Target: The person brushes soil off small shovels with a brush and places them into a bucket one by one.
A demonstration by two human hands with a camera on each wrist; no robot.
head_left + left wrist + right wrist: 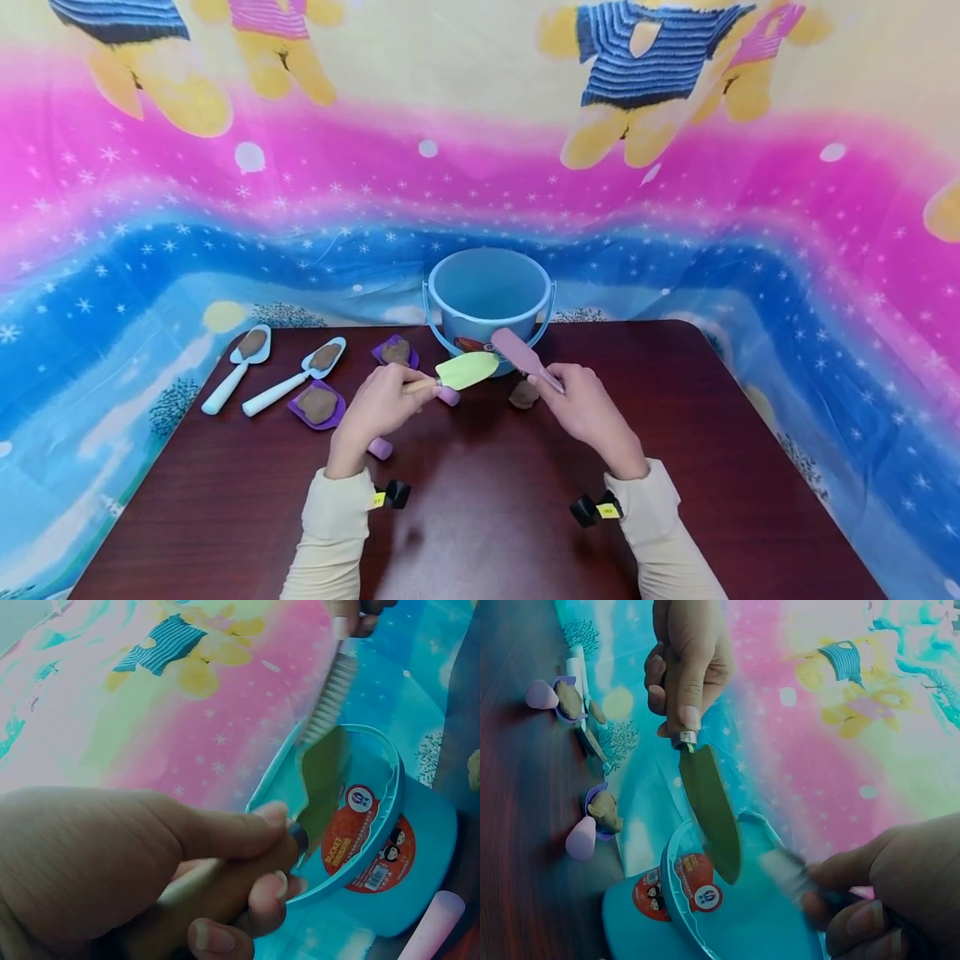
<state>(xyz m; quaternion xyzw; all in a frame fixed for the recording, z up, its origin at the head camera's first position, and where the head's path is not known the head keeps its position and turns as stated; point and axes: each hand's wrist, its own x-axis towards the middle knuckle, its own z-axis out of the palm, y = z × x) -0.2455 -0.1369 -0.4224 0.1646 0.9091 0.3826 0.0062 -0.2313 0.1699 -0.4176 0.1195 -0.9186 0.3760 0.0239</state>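
Observation:
My left hand (378,406) grips the wooden handle of a garden trowel (468,370) with a light green blade, which points to the right. My right hand (583,406) holds a pink brush (519,350) by its handle. White bristles show on the brush (332,694) in the left wrist view. Blade and bristles come close together; whether they touch I cannot tell. Behind them stands a light blue bucket (463,321) with a red label, its handle hanging down in front. Below the brush a brown clay-like lump (523,395) lies on the table, partly hidden by my right hand.
To the left lie two white-handled scoops (279,393) and two purple shovels (335,417) with pink handles, each bearing a brown lump (318,405). The dark wooden table (480,533) meets a patterned cloth (750,275) at its back and sides.

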